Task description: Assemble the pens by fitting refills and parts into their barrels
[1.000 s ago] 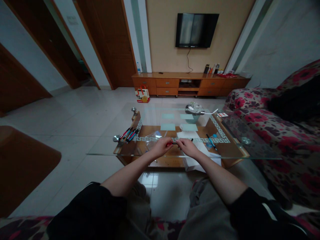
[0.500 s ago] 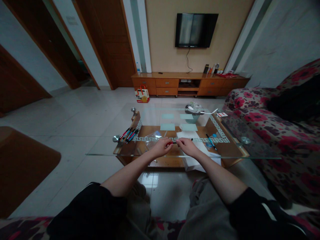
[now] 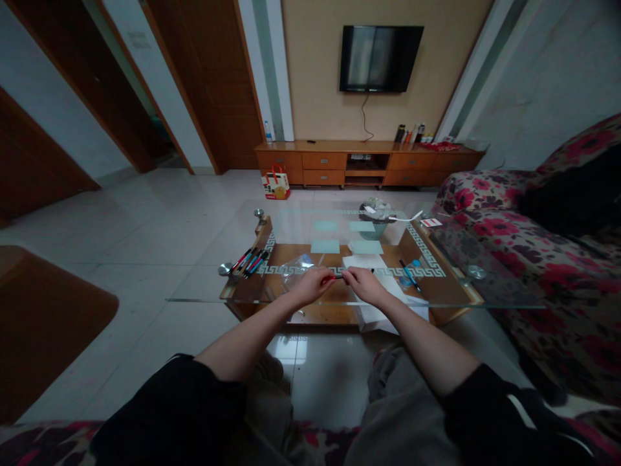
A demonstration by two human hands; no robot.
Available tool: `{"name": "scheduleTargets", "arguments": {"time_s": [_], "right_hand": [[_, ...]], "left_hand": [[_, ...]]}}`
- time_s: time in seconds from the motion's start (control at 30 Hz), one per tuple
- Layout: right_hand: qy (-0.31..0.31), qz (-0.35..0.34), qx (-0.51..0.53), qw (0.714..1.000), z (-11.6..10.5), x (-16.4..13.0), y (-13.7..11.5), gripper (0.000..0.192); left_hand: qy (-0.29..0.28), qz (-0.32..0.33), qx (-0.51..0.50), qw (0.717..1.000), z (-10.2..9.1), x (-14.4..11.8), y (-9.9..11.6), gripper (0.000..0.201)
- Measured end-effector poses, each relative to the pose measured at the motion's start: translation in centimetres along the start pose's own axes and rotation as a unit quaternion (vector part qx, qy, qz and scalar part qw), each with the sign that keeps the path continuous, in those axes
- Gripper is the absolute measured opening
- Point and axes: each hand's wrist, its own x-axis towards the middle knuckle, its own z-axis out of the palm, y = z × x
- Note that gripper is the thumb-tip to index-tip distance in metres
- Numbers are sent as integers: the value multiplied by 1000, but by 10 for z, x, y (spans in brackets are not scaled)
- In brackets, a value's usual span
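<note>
Above the front part of the glass table (image 3: 204, 292), both of my hands hold one pen (image 3: 338, 277) with red and black parts. My left hand (image 3: 313, 286) is closed around its red end. The black end is pinched by the fingers of my right hand (image 3: 363, 285). Much of the pen is hidden by my fingers. A row of several pens (image 3: 250, 261) lies at the table's left, beyond my left hand. To the right of my right hand rests a blue and black pen (image 3: 410, 276).
White paper (image 3: 376, 317) shows below the glass, near a clear plastic bag (image 3: 294, 270). A wastebasket (image 3: 376, 228) stands toward the table's far side. A flowered sofa (image 3: 528, 259) is on the right, and a paper shopping bag (image 3: 275, 186) stands by the TV cabinet (image 3: 324, 160).
More of the pen's dark middle shows between my hands now, and my left fingers have shifted slightly on the red end. Everything else looks the same.
</note>
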Motion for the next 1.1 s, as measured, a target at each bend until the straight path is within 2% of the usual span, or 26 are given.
{"name": "scheduleTargets", "arguments": {"time_s": [0.07,0.27,0.5,0.7,0.9,1.1], "right_hand": [[-6,6,2,1000,-1,0,-1,43],[14,-19,40,999,-2,-1,-4,27],[-16,-18,4,1000,-2,0,-4,45],[10,-30,23,999,-1,0,-4,29],[-12,-58,-14,998,1,1,-3,35],[-4,-36,-8,999,0,0,-5,34]], "left_hand": [[4,2,0,1000,-1,0,2,19],[-10,7,-3,1000,-4,1,2,22],[-6,4,5,1000,-4,0,4,23],[-13,10,4,1000,-3,1,3,26],[-5,20,7,1000,-3,1,0,25],[3,14,6,1000,-4,0,1,23]]}}
